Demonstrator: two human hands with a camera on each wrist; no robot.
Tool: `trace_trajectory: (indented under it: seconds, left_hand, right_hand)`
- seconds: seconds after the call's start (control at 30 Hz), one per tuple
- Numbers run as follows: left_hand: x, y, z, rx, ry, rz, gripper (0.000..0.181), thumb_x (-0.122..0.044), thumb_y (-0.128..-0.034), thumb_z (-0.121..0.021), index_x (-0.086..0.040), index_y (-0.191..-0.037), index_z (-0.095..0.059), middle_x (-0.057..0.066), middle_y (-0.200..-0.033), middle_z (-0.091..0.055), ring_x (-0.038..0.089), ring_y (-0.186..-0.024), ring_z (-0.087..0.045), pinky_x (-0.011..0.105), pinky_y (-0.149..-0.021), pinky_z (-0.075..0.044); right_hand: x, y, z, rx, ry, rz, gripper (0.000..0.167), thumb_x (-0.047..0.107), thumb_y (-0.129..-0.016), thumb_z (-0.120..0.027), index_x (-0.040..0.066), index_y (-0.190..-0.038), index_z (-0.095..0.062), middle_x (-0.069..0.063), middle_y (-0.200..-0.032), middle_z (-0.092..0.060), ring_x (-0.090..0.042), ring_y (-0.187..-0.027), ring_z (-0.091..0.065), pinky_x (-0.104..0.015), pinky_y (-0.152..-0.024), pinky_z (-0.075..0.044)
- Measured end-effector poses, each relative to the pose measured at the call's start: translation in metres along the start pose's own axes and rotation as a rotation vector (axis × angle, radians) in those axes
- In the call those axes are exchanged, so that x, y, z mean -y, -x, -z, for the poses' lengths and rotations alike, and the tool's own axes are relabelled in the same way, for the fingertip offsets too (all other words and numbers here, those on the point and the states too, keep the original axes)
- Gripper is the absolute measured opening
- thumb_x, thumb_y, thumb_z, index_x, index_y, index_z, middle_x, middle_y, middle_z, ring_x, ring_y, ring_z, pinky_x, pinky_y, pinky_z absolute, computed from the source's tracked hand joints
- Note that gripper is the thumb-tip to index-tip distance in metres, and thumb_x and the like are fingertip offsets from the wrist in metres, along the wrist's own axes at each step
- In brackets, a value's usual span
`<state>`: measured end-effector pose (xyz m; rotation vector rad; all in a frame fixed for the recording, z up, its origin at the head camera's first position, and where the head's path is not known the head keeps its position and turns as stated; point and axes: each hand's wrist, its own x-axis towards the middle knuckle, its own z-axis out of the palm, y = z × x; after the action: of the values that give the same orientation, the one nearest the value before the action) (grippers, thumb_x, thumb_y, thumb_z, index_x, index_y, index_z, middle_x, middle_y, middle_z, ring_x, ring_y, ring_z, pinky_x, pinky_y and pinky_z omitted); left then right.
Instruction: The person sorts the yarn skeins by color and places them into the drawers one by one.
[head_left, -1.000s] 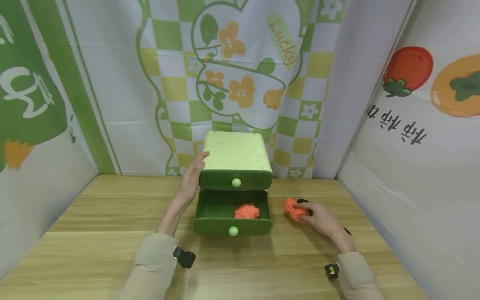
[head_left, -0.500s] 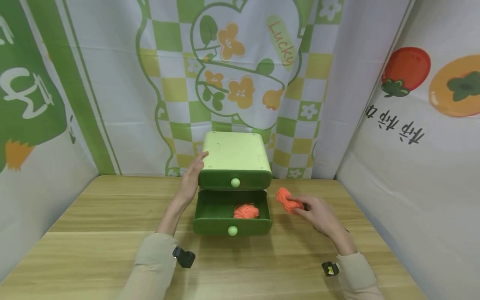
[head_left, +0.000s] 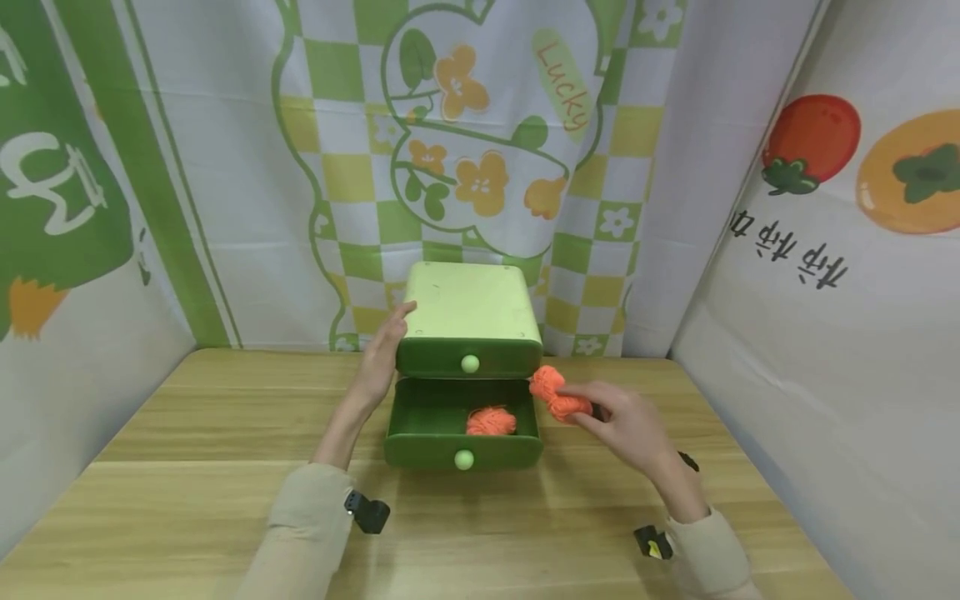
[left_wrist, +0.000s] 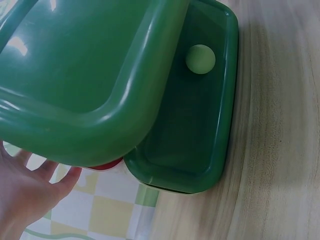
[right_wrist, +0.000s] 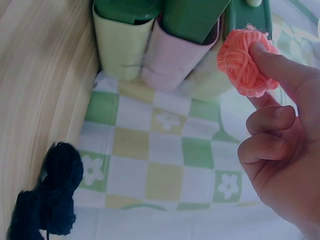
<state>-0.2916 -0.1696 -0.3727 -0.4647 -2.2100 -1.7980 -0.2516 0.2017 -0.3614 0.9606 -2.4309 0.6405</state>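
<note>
My right hand (head_left: 626,423) pinches a bundle of orange yarn (head_left: 557,396) between thumb and fingers, at the right side of the open green drawer (head_left: 423,412). The right wrist view shows the thumb pressed into the yarn bundle (right_wrist: 247,61), the other fingers curled below. A second orange yarn bundle (head_left: 491,421) lies inside that drawer. My left hand (head_left: 378,354) rests its extended fingers against the left side of the small drawer cabinet (head_left: 472,304); in the left wrist view its fingertips (left_wrist: 70,179) touch the cabinet's side.
Dark yarn bundles (right_wrist: 60,187) lie on the wooden table (head_left: 225,483) to the right, mostly hidden behind my right hand in the head view. An upper drawer (head_left: 506,358) is closed above the pulled-out one. A patterned curtain (head_left: 345,150) hangs behind the cabinet.
My right hand has lifted the orange yarn bundle off the table and carried it left to the drawer's right edge. The left hand stays against the cabinet.
</note>
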Motion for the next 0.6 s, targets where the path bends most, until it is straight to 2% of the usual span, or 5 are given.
trace_trajectory:
  seconds: [0.2, 0.27, 0.47, 0.6]
  left_hand:
    - [0.004, -0.002, -0.001, -0.015, 0.009, -0.002, 0.053, -0.046, -0.1075, -0.025, -0.026, -0.157, -0.029, 0.0, -0.166, -0.019, 0.029, -0.154, -0.011, 0.063, -0.121, -0.01]
    - [0.001, -0.001, -0.001, -0.016, 0.017, 0.0, 0.053, -0.045, -0.1078, -0.026, -0.024, -0.156, -0.03, 0.002, -0.166, -0.019, 0.031, -0.154, -0.011, 0.064, -0.121, -0.009]
    - [-0.023, 0.007, -0.002, 0.001, 0.025, 0.015, 0.053, -0.034, -0.1085, -0.026, -0.013, -0.157, -0.027, 0.011, -0.166, -0.016, 0.036, -0.154, -0.009, 0.065, -0.121, -0.007]
    - [-0.023, 0.007, 0.0, 0.003, 0.014, 0.011, 0.054, -0.035, -0.1088, -0.025, -0.013, -0.158, -0.026, 0.01, -0.167, -0.016, 0.035, -0.154, -0.008, 0.065, -0.121, -0.006]
  right_hand:
    - [0.01, -0.002, -0.006, -0.054, -0.02, 0.09, 0.037, 0.013, -0.079, -0.082, 0.021, -0.114, -0.074, 0.009, -0.092, -0.07, 0.003, -0.06, -0.039, -0.015, -0.052, -0.037]
    - [0.013, -0.002, -0.008, -0.064, -0.017, 0.103, 0.037, 0.013, -0.079, -0.082, 0.021, -0.114, -0.074, 0.01, -0.091, -0.07, 0.004, -0.06, -0.038, -0.014, -0.051, -0.036]
    - [0.023, -0.004, -0.013, -0.078, -0.019, 0.137, 0.039, 0.012, -0.079, -0.082, 0.023, -0.115, -0.073, 0.009, -0.097, -0.072, 0.006, -0.057, -0.035, -0.013, -0.048, -0.033]
    - [0.03, -0.006, -0.016, -0.057, -0.031, 0.136, 0.039, 0.014, -0.081, -0.081, 0.026, -0.117, -0.072, 0.009, -0.1, -0.073, 0.005, -0.056, -0.035, -0.014, -0.049, -0.034]
